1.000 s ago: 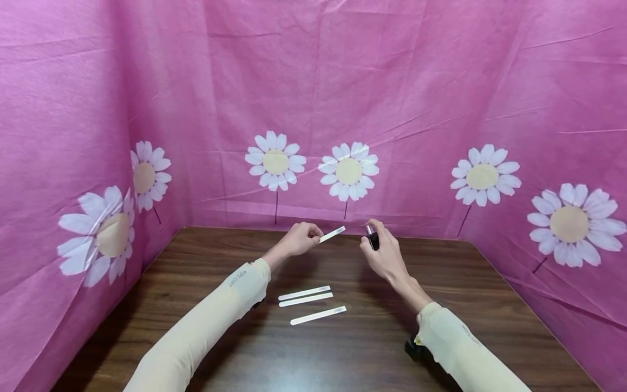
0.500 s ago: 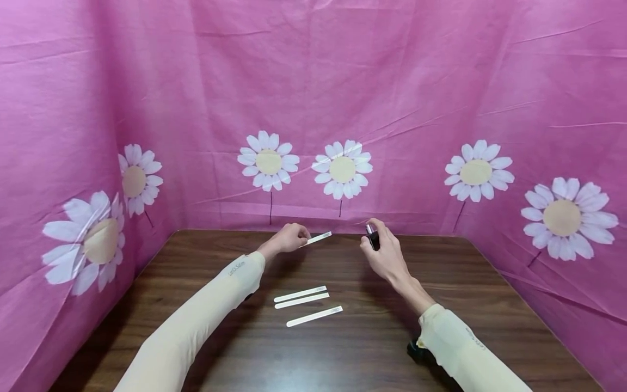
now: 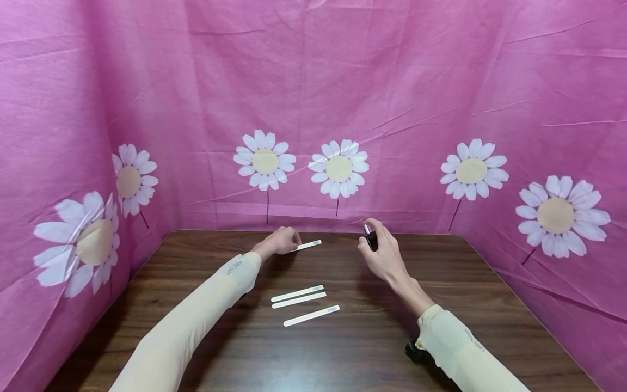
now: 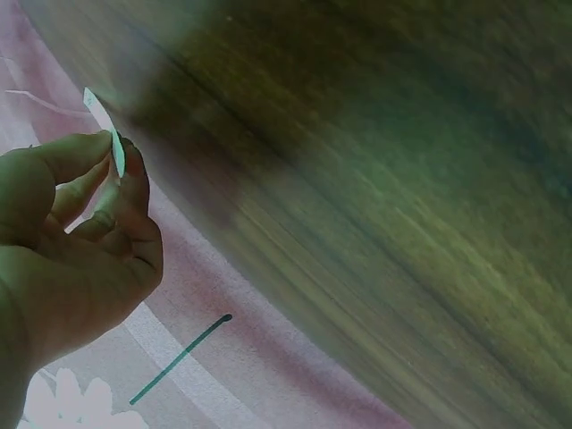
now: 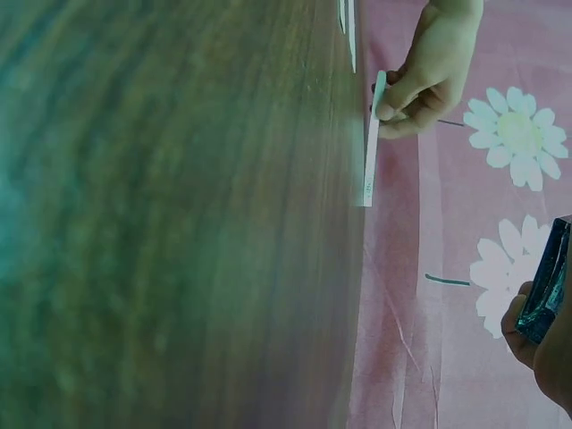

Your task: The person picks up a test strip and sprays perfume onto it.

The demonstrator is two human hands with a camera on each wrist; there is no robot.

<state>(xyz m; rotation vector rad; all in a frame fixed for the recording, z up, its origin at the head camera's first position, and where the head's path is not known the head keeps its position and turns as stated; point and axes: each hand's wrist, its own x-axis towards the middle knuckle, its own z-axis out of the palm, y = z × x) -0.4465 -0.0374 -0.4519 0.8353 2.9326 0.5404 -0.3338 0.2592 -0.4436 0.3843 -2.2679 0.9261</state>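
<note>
At the table's back, left of centre, the left hand (image 3: 282, 240) pinches a white paper strip (image 3: 308, 245) between thumb and fingers. In the left wrist view the strip (image 4: 105, 130) stands out past the fingertips of the left hand (image 4: 85, 232). The right hand (image 3: 384, 252) grips a small dark bottle (image 3: 373, 240) with a silvery top, index finger at that top. The right wrist view shows the bottle (image 5: 545, 281) partly covered by the right hand (image 5: 556, 357), and the strip (image 5: 372, 152) in the left hand (image 5: 438, 67).
Three white strips lie on the brown wooden table (image 3: 372, 337) nearer the front: an upper one (image 3: 297, 293), one just below it (image 3: 299, 300) and a lower one (image 3: 311, 316). A pink curtain (image 3: 392, 65) printed with daisies surrounds the table's back and sides.
The left hand has moved left and slightly down with its strip, away from the bottle. The right hand has stayed nearly in place, gripping the bottle. The head view has shifted slightly.
</note>
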